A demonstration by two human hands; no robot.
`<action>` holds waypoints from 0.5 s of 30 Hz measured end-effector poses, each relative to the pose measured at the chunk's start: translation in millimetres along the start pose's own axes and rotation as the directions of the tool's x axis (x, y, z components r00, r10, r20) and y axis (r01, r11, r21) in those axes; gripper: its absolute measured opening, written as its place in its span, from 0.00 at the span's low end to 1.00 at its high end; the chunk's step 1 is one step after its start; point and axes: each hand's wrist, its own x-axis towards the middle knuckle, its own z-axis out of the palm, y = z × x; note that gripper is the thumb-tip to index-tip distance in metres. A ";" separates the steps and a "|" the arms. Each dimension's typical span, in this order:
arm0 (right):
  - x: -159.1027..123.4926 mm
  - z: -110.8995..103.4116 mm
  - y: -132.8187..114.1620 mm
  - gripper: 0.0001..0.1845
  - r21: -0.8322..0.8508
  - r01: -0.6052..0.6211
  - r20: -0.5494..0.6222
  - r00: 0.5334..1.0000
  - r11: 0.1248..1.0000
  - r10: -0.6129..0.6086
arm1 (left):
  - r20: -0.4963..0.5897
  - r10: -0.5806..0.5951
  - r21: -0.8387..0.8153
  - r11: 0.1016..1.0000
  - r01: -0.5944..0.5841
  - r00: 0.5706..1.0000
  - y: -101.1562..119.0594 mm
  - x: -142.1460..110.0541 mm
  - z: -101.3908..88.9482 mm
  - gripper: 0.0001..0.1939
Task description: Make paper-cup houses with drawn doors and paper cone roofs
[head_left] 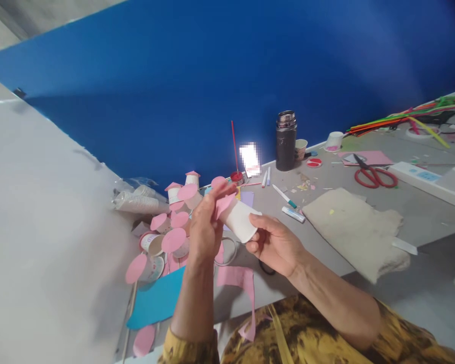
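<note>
A white paper cup (239, 220) lies tilted in my right hand (275, 242), with the thumb on its side near the rim and the fingers curled beneath. Pink paper (224, 205) covers the cup's other end. Against that pink paper rests my left hand (208, 217), its fingers stretched out and pointing away from me; part of its palm side is hidden. Below the hands are a pink paper offcut (237, 277) with a strip hanging over the table edge, and a roll of tape (227, 252).
Several cups with pink paper discs (174, 240) crowd the left, beside stacked paper cups (140, 201) and a blue sheet (159, 298). A dark bottle (285, 144) stands by the blue partition. Red-handled scissors (375, 178), a beige cloth (352, 227) and a power strip (432, 182) lie right.
</note>
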 end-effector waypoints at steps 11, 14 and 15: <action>4.4 5.5 2.4 0.13 -0.578 0.444 0.168 0.886 0.684 -0.433 | 0.076 -0.252 -0.101 0.961 0.259 0.965 -16.0 -44.0 5.7 0.26; 3.2 2.7 9.3 0.12 -0.647 0.476 0.210 0.863 0.596 -0.460 | 0.027 -0.149 -0.070 0.986 0.151 0.988 -15.9 -49.8 15.0 0.26; 2.6 1.6 11.5 0.12 -0.655 0.478 0.217 0.861 0.586 -0.460 | -0.004 -0.117 -0.043 0.992 0.117 0.993 -16.1 -49.6 16.1 0.27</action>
